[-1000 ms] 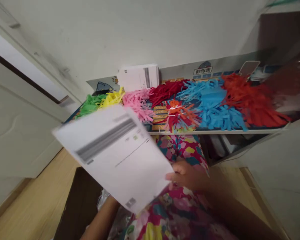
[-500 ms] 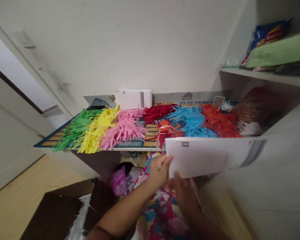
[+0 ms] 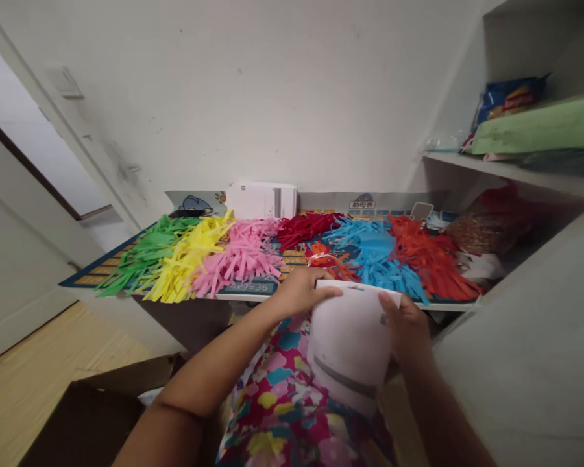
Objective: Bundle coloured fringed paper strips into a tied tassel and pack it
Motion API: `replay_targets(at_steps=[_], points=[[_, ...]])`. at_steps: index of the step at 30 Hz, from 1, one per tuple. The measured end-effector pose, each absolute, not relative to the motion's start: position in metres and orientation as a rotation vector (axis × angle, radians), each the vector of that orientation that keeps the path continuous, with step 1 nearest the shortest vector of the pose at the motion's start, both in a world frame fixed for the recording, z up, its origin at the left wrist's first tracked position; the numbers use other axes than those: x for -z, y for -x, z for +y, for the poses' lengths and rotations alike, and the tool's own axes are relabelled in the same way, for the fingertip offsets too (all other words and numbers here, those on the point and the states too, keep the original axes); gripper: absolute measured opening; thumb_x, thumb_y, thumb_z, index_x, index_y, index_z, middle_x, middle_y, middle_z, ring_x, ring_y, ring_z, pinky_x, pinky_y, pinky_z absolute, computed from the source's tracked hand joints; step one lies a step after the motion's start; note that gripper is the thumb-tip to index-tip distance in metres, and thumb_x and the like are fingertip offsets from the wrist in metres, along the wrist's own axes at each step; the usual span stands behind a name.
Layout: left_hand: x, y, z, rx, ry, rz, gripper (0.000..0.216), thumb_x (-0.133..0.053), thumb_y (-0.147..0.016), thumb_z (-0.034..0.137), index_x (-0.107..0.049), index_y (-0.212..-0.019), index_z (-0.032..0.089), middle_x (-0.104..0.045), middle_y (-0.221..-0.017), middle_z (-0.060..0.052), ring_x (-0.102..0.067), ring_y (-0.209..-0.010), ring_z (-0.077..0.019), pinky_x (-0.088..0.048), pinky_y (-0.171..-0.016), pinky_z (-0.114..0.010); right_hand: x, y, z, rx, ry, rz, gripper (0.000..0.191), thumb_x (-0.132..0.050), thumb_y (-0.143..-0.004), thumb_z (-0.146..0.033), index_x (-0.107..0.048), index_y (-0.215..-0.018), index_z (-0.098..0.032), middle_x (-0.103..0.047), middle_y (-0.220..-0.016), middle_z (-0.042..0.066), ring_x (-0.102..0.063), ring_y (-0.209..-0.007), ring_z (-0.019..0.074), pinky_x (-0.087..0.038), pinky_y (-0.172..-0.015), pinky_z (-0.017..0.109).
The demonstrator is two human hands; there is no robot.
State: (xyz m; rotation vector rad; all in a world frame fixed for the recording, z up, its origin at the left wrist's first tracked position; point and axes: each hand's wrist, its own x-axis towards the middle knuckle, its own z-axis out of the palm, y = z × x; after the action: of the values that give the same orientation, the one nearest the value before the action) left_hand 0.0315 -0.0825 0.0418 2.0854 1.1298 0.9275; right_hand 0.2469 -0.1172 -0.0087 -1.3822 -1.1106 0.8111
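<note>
My left hand (image 3: 299, 292) and my right hand (image 3: 406, 324) both grip a white sheet of paper (image 3: 348, 344) that curls down over my lap, just in front of the table's edge. The left fingers close over its top left corner, the right thumb presses its top right edge. On the table (image 3: 253, 288) behind it lie piles of cut paper strips: green (image 3: 143, 250), yellow (image 3: 187, 256), pink (image 3: 241, 253), dark red (image 3: 304, 227), blue (image 3: 374, 250) and orange-red (image 3: 428, 253). A small mixed tuft (image 3: 328, 256) sits just beyond my left hand.
A stack of white sheets (image 3: 263, 200) stands at the table's back against the wall. Shelves (image 3: 516, 172) on the right hold a green sheet and a snack bag. A brown cardboard box (image 3: 92, 415) is on the wooden floor at lower left. A door is on the left.
The white sheet came up from the lower left, swung out to the right, and is now held upright in both hands in front of me. The view lifted toward the table.
</note>
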Motion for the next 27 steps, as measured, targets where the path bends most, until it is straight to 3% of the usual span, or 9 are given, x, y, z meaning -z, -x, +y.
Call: replay_targets(at_steps=[4,11,14,18,22,27], points=[[-0.006,-0.031,-0.081,-0.961,-1.467,1.04,0.044,-0.081,-0.064,0.055,-0.07,-0.064,0.012,-0.059,-0.052,0.002,-0.047,-0.047,-0.0097,-0.03,-0.049,-0.022,0.028,-0.249,-0.122,-1.077,1.218,-0.783,0.059,-0.078,-0.055,-0.069,-0.064,-0.079,-0.017,-0.062,-0.059,0.001,-0.054,-0.049,0.016,-0.04,-0.045,0.026],[0.017,-0.029,-0.074,-0.856,-1.171,0.898,0.055,-0.089,-0.048,0.058,-0.074,-0.068,0.01,-0.071,-0.063,-0.007,-0.061,-0.054,-0.015,-0.045,-0.055,-0.026,0.038,-0.261,-0.122,-1.054,1.311,-0.911,0.054,-0.082,-0.057,-0.06,-0.071,-0.083,-0.014,-0.062,-0.062,0.001,-0.05,-0.05,0.0133,-0.039,-0.044,0.025],[0.027,-0.035,-0.08,-0.929,-1.11,0.898,0.058,-0.087,-0.052,0.06,-0.074,-0.082,0.012,-0.073,-0.071,-0.006,-0.064,-0.06,-0.015,-0.047,-0.06,-0.025,0.044,-0.262,-0.121,-0.964,1.334,-0.872,0.053,-0.08,-0.06,-0.058,-0.07,-0.087,-0.014,-0.063,-0.066,0.001,-0.051,-0.054,0.0132,-0.041,-0.046,0.025],[0.042,-0.058,-0.106,-1.301,-1.022,0.976,0.058,-0.087,-0.059,0.049,-0.064,-0.101,0.017,-0.071,-0.075,-0.001,-0.065,-0.065,-0.0145,-0.047,-0.062,-0.024,0.047,-0.253,-0.12,-0.924,1.295,-0.696,0.056,-0.078,-0.057,-0.062,-0.063,-0.086,-0.017,-0.059,-0.065,-0.001,-0.05,-0.055,0.0122,-0.043,-0.051,0.026],[0.053,-0.08,-0.131,-1.582,-1.029,1.087,0.042,-0.081,-0.069,0.043,-0.056,-0.094,0.021,-0.071,-0.08,-0.002,-0.067,-0.074,-0.0164,-0.048,-0.07,-0.026,0.042,-0.241,-0.126,-0.739,1.338,-0.71,0.053,-0.066,-0.068,-0.068,-0.055,-0.085,-0.02,-0.057,-0.069,-0.001,-0.052,-0.06,0.0138,-0.044,-0.055,0.026],[0.057,-0.083,-0.143,-1.54,-1.264,1.264,0.027,-0.074,-0.078,0.045,-0.061,-0.078,0.021,-0.066,-0.071,0.0,-0.058,-0.066,-0.0147,-0.043,-0.064,-0.026,0.041,-0.243,-0.132,-0.642,1.464,-0.779,0.056,-0.062,-0.068,-0.072,-0.054,-0.085,-0.019,-0.058,-0.071,0.003,-0.054,-0.066,0.0178,-0.043,-0.055,0.029]])
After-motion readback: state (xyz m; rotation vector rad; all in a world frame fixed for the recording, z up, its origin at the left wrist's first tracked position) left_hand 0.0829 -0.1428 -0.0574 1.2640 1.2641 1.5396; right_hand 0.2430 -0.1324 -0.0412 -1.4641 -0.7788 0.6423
